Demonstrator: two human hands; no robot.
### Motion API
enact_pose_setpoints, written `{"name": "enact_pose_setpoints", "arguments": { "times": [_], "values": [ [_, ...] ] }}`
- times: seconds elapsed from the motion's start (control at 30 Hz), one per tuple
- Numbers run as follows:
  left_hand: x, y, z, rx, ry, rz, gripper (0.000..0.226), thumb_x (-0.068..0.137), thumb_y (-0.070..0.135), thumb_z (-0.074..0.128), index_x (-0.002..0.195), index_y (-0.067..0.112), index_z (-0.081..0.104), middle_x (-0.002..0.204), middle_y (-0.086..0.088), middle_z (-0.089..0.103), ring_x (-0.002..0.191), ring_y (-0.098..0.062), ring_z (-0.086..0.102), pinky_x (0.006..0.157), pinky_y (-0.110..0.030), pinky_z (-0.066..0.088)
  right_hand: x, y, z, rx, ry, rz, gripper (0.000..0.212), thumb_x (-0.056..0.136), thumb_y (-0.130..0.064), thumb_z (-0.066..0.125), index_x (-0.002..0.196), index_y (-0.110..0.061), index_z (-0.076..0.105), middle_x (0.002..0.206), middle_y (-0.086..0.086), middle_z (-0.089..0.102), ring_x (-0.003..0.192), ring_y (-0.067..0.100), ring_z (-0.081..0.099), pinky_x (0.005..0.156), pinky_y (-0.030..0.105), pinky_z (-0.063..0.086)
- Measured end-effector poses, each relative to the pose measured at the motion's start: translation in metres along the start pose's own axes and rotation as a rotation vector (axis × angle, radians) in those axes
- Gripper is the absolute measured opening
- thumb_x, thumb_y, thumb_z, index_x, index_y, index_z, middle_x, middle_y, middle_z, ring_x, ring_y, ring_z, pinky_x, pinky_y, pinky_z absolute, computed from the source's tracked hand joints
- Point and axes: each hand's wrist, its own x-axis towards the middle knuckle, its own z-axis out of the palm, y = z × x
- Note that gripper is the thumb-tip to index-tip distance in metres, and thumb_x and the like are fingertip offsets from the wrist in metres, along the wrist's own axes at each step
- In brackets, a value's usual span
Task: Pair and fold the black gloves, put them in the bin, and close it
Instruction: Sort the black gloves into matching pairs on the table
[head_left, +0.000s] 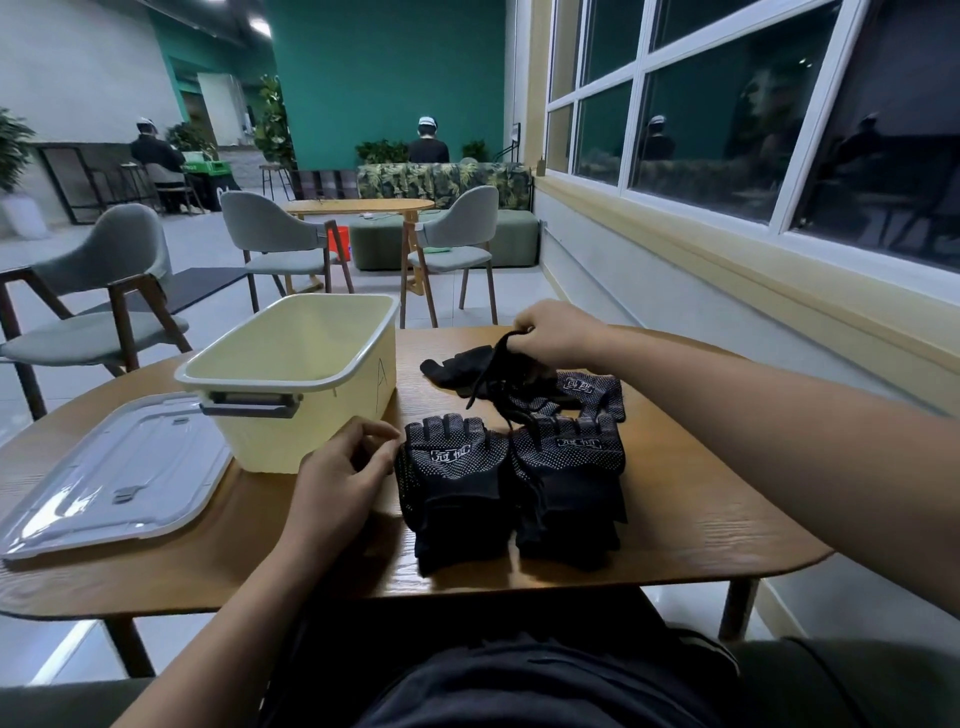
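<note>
Pinching a glove (500, 349) above the table (701, 493) beside the window (727, 130), right hand (556, 332) hovers; left hand (343, 478) rests relaxed.

Bin (306, 384) between lid (111, 473) and gloves (511, 467)

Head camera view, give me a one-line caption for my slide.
Right hand pinches a black glove above the pile; two folded bundles sit beside the open bin, lid off.

Left hand (343, 467), right hand (556, 332) bare; forearms (753, 410) bare to frame edge; creased black garment (519, 686) over lap.
</note>
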Motion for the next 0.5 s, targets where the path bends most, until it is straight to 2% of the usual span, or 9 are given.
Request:
{"name": "enact_pose_setpoints", "arguments": {
  "times": [0.1,0.2,0.3,0.4,0.5],
  "values": [
    [0.004,0.016,0.0,-0.035,0.065,0.09,0.011,0.097,0.019,0.074,0.101,0.029,0.072,0.079,0.005,0.073,0.072,-0.008,0.067,0.069,-0.027,0.052,-0.002,-0.012,-0.011,0.239,-0.066,0.078,0.021,0.1,-0.018,0.058,0.081,-0.008,0.062,0.071,0.013,0.069,0.064,0.034,0.075,0.06,0.038,0.063],
    [0.012,0.042,0.001,-0.057,0.079,0.166,0.011,0.097,0.018,0.073,0.102,0.027,0.071,0.081,0.003,0.073,0.072,-0.007,0.063,0.065,-0.02,0.047,-0.005,-0.027,-0.022,0.286,-0.085,0.131,0.02,0.098,-0.019,0.059,0.082,-0.007,0.065,0.063,0.008,0.064,0.055,0.025,0.063,0.054,0.029,0.054],
    [0.025,0.07,0.003,-0.107,0.066,0.193,0.011,0.096,0.018,0.074,0.104,0.024,0.071,0.086,0.003,0.074,0.075,-0.005,0.064,0.066,-0.014,0.046,-0.008,-0.041,-0.031,0.319,-0.18,0.188,0.015,0.092,-0.014,0.057,0.08,-0.007,0.063,0.061,0.006,0.058,0.052,0.021,0.055,0.049,0.022,0.046],
    [0.039,0.09,0.006,-0.11,0.028,0.198,0.014,0.096,0.025,0.076,0.109,0.023,0.07,0.095,0.009,0.076,0.085,-0.001,0.069,0.074,-0.017,0.053,-0.01,-0.053,-0.036,0.339,-0.252,0.229,0.017,0.092,-0.013,0.055,0.075,-0.009,0.059,0.056,0.002,0.054,0.05,0.017,0.05,0.049,0.021,0.043],
    [0.049,0.103,0.008,-0.133,-0.053,0.156,0.032,0.093,0.043,0.078,0.119,0.025,0.07,0.108,0.014,0.076,0.097,0.003,0.072,0.084,-0.022,0.059,-0.007,-0.059,-0.037,0.413,-0.312,0.254,0.016,0.094,-0.017,0.055,0.08,-0.01,0.058,0.056,0.0,0.051,0.051,0.015,0.05,0.051,0.022,0.043]
  ]
}}
